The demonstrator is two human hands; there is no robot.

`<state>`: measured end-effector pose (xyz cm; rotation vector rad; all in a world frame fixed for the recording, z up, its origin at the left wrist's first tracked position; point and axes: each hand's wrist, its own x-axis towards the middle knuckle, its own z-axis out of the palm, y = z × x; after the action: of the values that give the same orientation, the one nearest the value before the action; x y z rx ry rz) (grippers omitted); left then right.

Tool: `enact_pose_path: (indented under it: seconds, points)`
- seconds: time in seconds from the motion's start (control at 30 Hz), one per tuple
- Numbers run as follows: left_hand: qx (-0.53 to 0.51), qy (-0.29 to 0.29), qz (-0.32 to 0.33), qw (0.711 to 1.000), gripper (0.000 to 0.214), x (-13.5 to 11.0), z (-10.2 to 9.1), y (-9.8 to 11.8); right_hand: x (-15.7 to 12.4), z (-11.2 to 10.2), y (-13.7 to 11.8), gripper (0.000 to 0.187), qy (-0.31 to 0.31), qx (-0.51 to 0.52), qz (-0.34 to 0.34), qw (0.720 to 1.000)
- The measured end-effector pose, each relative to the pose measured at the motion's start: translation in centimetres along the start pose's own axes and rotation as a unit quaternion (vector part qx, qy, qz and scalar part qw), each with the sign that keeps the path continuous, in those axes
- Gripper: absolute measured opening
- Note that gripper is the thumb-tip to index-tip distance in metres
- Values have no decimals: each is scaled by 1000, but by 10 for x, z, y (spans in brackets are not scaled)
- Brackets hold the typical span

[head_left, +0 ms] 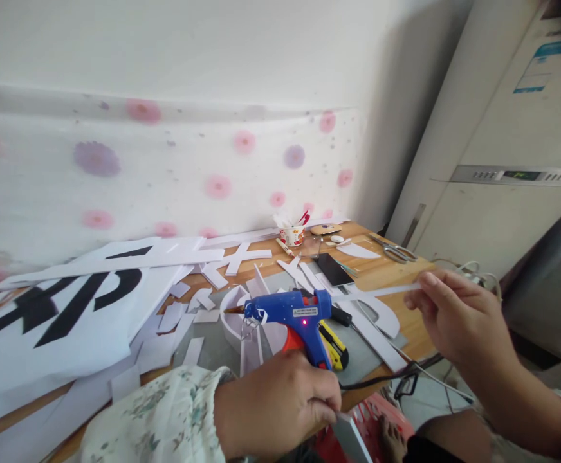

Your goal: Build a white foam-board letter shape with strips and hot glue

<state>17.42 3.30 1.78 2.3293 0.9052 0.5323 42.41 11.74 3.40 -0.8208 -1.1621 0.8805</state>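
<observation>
A blue hot glue gun (290, 310) with an orange trigger and a lit red light points left over the table. My left hand (280, 402) is closed at its handle, which runs down behind the fingers; the exact grip is partly hidden. Below the thumb, a white board strip (352, 438) juts out from the same hand. Between the thumb and fingers of my right hand (459, 315) is a whitish glue stick (381, 292), its other end at the back of the gun. A curved white piece (232, 325) stands under the nozzle.
A yellow box cutter (333, 345) lies on the grey cutting mat (362, 363) among white offcuts. Scissors (394, 249), a black rectangular object (334, 269) and a cup of pens (291, 235) sit farther back. Sheets with black shapes (73, 308) cover the left. A power cord (372, 382) trails right.
</observation>
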Motion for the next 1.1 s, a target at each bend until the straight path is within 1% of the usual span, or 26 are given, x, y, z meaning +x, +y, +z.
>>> enact_pose_path:
  seconds: [0.07, 0.13, 0.2, 0.23, 0.3, 0.33, 0.4, 0.43, 0.47, 0.5, 0.57, 0.63, 0.7, 0.77, 0.83, 0.87, 0.93, 1.0, 1.07, 1.1]
  points:
    - [-21, -18, 10, 1000, 11, 0, -2, 1, 1, -1, 0, 37, -3, 12, 16, 1000]
    - [-40, -23, 15, 999, 13, -1, -4, 3, 1, -1, -1, 39, -1, 27, 24, 999]
    - [-55, -19, 12, 998, 14, -1, -4, 4, 0, 0, -2, 39, 4, 46, 11, 999]
    - [-64, -14, 7, 998, 15, -1, -4, 4, -1, 1, -2, 38, -8, 60, -2, 998]
    - [-88, -1, -4, 996, 15, -1, -4, 3, -6, 7, 1, 35, -65, 107, -13, 992]
    - [-105, 6, -9, 994, 15, -1, -4, 3, -10, 11, 3, 40, -108, 135, 0, 985]
    - [-138, 20, -15, 990, 17, -1, -5, 2, -18, 21, 9, 55, -195, 182, 64, 962]
    - [-149, 28, -14, 988, 20, -1, -5, 2, -23, 26, 13, 57, -226, 201, 103, 948]
    - [-154, 38, -13, 987, 25, -1, -6, 2, -27, 31, 17, 55, -246, 214, 135, 936]
    - [-154, 47, -13, 987, 32, 0, -7, 2, -30, 36, 20, 49, -255, 223, 156, 928]
    - [-149, 53, -8, 987, 46, 1, -8, 3, -34, 43, 24, 33, -233, 231, 164, 930]
    - [-158, 46, -1, 986, 54, 2, -7, 3, -35, 47, 24, 23, -184, 235, 150, 943]
    - [-172, 37, 7, 984, 57, 3, -5, 3, -33, 50, 23, 21, -138, 240, 135, 951]
    - [-173, 39, 9, 984, 57, 3, -3, 2, -30, 51, 22, 21, -114, 235, 125, 957]
    - [-168, 35, 11, 985, 55, 3, -3, 1, -27, 51, 21, 17, -97, 213, 116, 965]
    - [-169, 27, 16, 985, 52, 3, -3, 1, -27, 51, 20, 18, -86, 201, 108, 970]
    - [-177, 4, 27, 984, 44, 2, -4, 1, -26, 52, 19, 21, -63, 182, 87, 977]
    - [-182, -14, 30, 983, 32, 2, -6, 1, -28, 53, 18, 22, -51, 167, 65, 983]
    - [-176, -20, 20, 984, 22, 2, -7, 1, -31, 54, 20, 23, -69, 163, 59, 982]
    - [-172, -20, 17, 985, 19, 2, -7, 1, -34, 54, 22, 24, -91, 167, 66, 979]
